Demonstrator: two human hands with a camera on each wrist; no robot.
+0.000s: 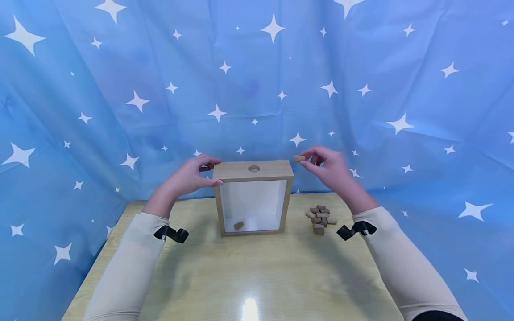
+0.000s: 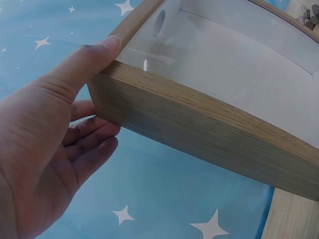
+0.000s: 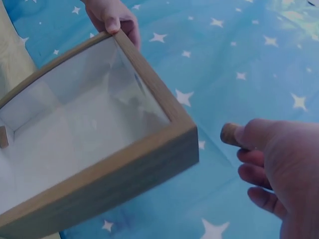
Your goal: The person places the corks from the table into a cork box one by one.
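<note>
A wooden shadow box (image 1: 218,209) with a clear front and white back stands upright on the table. Its top has a round hole (image 1: 254,168). My left hand (image 1: 192,175) grips the box by its upper left corner, thumb on the front edge and fingers behind. Between thumb and fingertips, my right hand (image 1: 329,167) pinches a cork (image 1: 299,158), held in the air just right of the box's top. The right wrist view also shows this cork (image 3: 230,134), apart from the box's corner. Another cork (image 1: 238,225) lies inside, at the bottom left.
A small pile of corks (image 1: 322,215) lies on the light wooden table (image 1: 201,267), right of the box. Behind the table hangs a blue curtain (image 1: 249,89) with white stars. Black wrist mounts (image 1: 171,233) sit on both sleeves.
</note>
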